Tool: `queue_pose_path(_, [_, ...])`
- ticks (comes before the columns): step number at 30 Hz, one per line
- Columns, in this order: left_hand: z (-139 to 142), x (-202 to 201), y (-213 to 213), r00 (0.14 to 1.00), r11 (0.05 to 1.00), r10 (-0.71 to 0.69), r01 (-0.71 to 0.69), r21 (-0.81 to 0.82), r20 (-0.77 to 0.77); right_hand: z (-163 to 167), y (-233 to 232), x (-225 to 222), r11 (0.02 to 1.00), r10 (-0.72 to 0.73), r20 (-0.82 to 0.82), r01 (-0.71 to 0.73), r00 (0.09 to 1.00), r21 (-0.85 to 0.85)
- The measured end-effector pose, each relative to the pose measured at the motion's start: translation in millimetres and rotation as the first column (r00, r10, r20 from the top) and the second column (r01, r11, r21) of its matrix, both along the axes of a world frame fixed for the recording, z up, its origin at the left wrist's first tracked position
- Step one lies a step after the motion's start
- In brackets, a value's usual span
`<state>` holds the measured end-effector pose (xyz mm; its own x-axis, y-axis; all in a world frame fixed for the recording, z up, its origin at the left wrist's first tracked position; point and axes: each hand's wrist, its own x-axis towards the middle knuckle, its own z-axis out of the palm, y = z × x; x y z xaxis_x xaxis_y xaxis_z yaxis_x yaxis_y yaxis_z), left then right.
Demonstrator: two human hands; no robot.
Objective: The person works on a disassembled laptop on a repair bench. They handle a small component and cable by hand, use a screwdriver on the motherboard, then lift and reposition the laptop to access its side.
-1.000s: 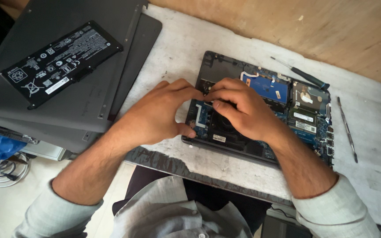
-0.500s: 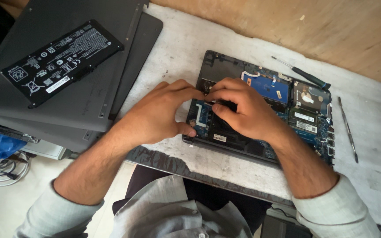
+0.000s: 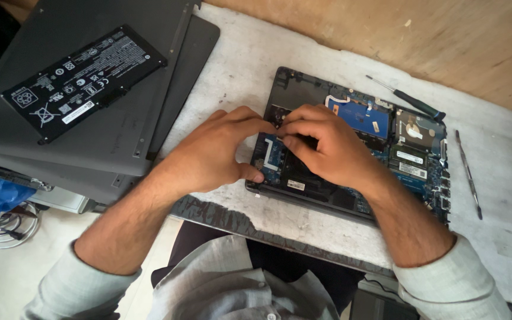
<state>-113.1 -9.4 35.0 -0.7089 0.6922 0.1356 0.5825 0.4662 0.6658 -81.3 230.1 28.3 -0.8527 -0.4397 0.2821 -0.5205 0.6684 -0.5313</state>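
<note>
Under both hands (image 3: 268,148), opened laptop (image 3: 357,148) lengthwise left-right.

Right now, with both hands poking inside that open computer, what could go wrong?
The left hand and right hand pinch something small together inside the opened laptop; fingers hide it, so it might bend or slip out of sight.

Bare fingers rest near the blue circuit board, which could be scratched or nudged.

The black battery lies on a tilted pile of grey covers beside the left arm; a bump might send it sliding.
</note>
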Motion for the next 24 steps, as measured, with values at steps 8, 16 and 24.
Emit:
queue_pose_path(8, [-0.2,-0.3,0.8,1.000,1.000,0.015,-0.015,-0.002,0.018,-3.1,-3.9,-1.1,0.999,-0.029,-0.049,0.028,0.998,-0.016])
queue_pose_path(16, [3.1,1.2,2.2,0.997,0.998,0.040,-0.037,-0.046,0.073,-4.8,0.2,-1.8,1.000,-0.023,-0.046,0.023,0.999,0.007])
queue_pose_path(24, [1.2,0.3,2.1,0.996,0.999,0.035,-0.031,-0.042,0.082,-4.5,1.8,-1.9,0.999,-0.040,-0.018,0.041,0.999,0.022])
